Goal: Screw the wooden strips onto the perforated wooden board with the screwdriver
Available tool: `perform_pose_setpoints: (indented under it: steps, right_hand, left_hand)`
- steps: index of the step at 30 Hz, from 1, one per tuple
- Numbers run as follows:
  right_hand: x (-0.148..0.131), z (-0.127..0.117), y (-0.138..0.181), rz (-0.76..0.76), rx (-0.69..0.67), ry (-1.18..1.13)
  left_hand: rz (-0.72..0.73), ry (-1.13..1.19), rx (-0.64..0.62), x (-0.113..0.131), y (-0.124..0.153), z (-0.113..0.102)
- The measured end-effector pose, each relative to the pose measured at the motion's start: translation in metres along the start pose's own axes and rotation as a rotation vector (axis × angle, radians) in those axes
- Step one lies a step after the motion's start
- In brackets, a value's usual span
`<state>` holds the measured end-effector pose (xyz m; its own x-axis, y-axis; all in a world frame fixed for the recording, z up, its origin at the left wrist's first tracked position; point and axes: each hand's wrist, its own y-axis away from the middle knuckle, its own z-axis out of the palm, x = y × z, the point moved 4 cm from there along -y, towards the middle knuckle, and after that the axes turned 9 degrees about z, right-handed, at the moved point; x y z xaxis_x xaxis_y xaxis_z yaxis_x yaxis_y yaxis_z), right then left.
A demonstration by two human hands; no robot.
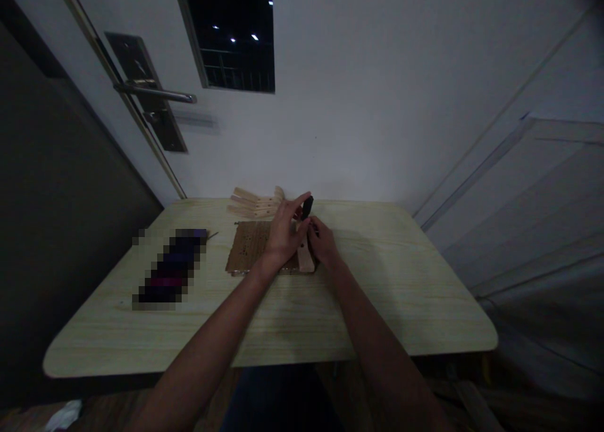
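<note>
My left hand (283,234) reaches over a sheet of corrugated cardboard (250,246), its thumb and fingers closed on a small black object (307,207) held upright. What kind of object this is cannot be made out. Just below it, a pale wooden strip (304,259) with a dark hole lies on the cardboard's right part. My right hand (323,240) is beside the strip, fingers curled and pinched close to the black object's lower end; whatever is between them is hidden. Small dark holes or marks dot the cardboard.
Several similar wooden strips (255,204) lie fanned behind the cardboard. A blurred-out dark item (172,268) rests on the left of the light wooden table (401,306). Beyond the table's back edge stands a white door with a metal handle (160,94) and a dark window (231,36).
</note>
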<state>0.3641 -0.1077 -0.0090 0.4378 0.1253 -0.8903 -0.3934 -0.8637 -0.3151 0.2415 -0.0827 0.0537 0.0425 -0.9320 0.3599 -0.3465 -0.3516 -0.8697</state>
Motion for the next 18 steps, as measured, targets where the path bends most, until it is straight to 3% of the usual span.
perform_pose_setpoints:
  steps: [8, 18]
  right_hand:
    - [-0.0003, -0.0006, 0.0008, 0.001, 0.008, -0.007]
    - [-0.0007, -0.0008, -0.0008, 0.017, 0.010, 0.000]
  left_hand:
    - [-0.013, 0.094, -0.045, 0.0052, 0.0015, 0.0004]
    - [-0.100, 0.027, 0.052, -0.0017, -0.0003, -0.0017]
